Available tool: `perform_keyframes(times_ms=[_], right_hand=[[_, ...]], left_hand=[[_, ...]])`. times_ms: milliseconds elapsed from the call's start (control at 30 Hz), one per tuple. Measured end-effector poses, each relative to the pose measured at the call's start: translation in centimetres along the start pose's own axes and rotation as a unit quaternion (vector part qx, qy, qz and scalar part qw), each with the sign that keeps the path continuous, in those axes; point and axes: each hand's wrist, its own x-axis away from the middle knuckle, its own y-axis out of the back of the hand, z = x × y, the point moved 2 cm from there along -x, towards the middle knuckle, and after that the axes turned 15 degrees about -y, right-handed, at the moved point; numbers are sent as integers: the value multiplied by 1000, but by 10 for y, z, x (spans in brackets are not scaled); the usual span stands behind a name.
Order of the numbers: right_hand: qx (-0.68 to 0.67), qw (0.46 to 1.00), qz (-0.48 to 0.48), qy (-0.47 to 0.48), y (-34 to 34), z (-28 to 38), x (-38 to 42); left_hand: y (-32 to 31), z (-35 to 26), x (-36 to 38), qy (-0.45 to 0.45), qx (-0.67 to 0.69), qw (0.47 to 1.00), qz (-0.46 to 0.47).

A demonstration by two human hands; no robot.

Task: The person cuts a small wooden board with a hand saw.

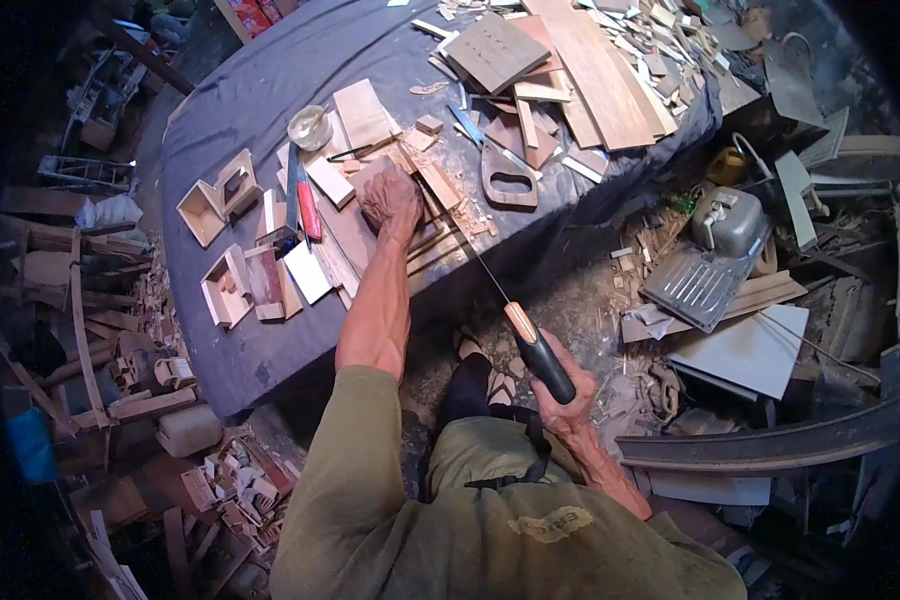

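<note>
My left hand presses down with bent fingers on a dark brown wooden block near the table's front edge. The hand covers most of that block. In my right hand is a handsaw with a black and orange handle, held low in front of my body. Its thin blade slants up and left to the wood just right of my left hand. A lighter wooden strip lies beyond the block, with chips and sawdust around it.
A second handsaw with a dark handle lies right of the work. Small wooden boxes, a red-handled tool and a glass jar sit left. Boards and offcuts cover the far right. A metal sink stands among floor clutter.
</note>
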Motion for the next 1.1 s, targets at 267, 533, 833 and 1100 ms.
perform_keyframes(times_ms=[267,533,833,1100], right_hand=[[4,1000,9,-2,3,-3,0],[-11,999,26,-26,11,-1,5],[-5,1000,13,12,19,-3,16],[4,1000,21,-9,24,-4,20]], left_hand=[[6,-1,-9,82,5,990,119],[11,-10,-5,74,-1,993,89],[11,-6,-6,85,-4,984,158],[9,-6,-10,79,-29,987,139]])
